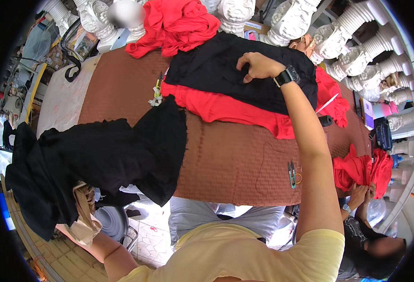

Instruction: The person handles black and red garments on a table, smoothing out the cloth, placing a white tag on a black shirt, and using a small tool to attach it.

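My right hand (pixel 262 66) is over a spread black cloth (pixel 207 63), index finger and thumb apart and nothing seen between them. Whether the fingertips touch the cloth I cannot tell. Beneath that cloth lies a red cloth (pixel 235 110), its near edge showing. At the lower left, my left hand (pixel 68 233) reaches in by a brown paper-like piece (pixel 88 218) under a second black cloth (pixel 108 152); its fingers are hidden. This black cloth drapes off the table's left side, with a frayed right edge.
The table has a brown textured cover (pixel 221 160). Thread snips (pixel 292 175) lie near its front edge, a yellow-handled tool (pixel 158 89) farther back. A red heap (pixel 176 28) and white ornate columns (pixel 237 14) stand behind. At right, another person's hands (pixel 358 196) hold red cloth (pixel 366 171).
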`<state>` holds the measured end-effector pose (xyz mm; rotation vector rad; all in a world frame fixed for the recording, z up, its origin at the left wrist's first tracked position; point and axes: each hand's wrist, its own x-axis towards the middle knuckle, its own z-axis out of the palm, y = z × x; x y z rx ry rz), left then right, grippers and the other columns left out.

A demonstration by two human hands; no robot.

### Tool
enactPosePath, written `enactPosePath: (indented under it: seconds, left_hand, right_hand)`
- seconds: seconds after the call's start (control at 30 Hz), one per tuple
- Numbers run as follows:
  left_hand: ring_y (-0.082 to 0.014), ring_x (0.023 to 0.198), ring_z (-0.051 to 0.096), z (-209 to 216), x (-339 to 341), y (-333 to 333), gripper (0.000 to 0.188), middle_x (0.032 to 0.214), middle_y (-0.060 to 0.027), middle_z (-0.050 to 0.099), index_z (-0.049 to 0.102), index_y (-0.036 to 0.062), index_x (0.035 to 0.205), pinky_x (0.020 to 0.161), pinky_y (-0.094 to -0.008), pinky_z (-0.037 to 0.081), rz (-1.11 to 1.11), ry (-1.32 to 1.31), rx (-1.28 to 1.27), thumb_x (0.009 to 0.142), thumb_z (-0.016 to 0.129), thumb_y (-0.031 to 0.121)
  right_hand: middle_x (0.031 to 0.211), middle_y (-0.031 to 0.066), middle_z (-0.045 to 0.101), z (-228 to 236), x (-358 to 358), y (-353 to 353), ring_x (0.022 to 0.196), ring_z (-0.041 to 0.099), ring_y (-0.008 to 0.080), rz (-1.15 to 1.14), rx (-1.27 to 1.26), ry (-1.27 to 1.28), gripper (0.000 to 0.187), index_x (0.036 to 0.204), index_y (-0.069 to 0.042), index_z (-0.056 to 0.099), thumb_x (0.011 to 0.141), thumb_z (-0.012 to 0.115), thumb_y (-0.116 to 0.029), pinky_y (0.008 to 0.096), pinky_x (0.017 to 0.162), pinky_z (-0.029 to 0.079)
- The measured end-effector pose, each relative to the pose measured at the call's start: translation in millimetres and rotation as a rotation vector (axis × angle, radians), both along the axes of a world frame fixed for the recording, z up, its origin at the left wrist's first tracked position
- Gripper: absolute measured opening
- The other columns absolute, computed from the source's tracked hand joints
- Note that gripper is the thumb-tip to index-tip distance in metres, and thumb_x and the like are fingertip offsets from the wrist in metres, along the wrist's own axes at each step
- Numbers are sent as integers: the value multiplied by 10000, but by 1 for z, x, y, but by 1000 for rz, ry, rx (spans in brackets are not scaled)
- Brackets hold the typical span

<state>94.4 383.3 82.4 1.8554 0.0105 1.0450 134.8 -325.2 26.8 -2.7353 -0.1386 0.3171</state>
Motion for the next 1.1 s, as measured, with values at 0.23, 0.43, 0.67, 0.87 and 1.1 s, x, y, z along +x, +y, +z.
enactPosePath:
  seconds: [0.23,0.43,0.67,0.87,1.1]
  left_hand:
    - [-149,810,672,-9,-14,-28,358,925,-55,725,648,-3,1102,721,-321,539,-42,-4,27,765,768,14]
    - [-147,809,670,5,-5,-45,359,924,-51,723,642,-2,1109,718,-319,537,-119,-52,46,771,762,8]
    - [-144,808,667,75,22,-112,361,922,-47,720,634,-1,1117,715,-316,534,-278,-215,122,777,755,1]
    - [-141,808,664,138,55,-211,362,920,-44,718,628,-1,1124,712,-314,532,-480,-394,174,782,749,-5]
    - [-138,807,661,211,85,-365,364,918,-40,715,620,0,1131,708,-312,530,-737,-604,180,789,741,-12]
  right_hand:
    - [798,131,717,34,39,-12,624,676,187,-181,160,-434,217,1000,-25,764,794,801,-84,314,646,555]
    - [1223,232,604,-1,48,49,1123,610,418,-272,118,-1020,397,1282,-42,625,934,698,-218,434,956,505]
    - [1285,82,559,-30,-87,209,1108,547,169,18,1190,128,673,1539,-48,381,1072,424,-530,351,958,491]
    - [1429,106,509,-14,-131,217,1243,525,255,14,2012,443,815,1561,-75,361,1010,354,-675,435,1062,436]
    - [1540,135,484,64,-121,122,1402,483,305,620,2671,487,757,1545,-91,416,1010,415,-626,523,1179,358]
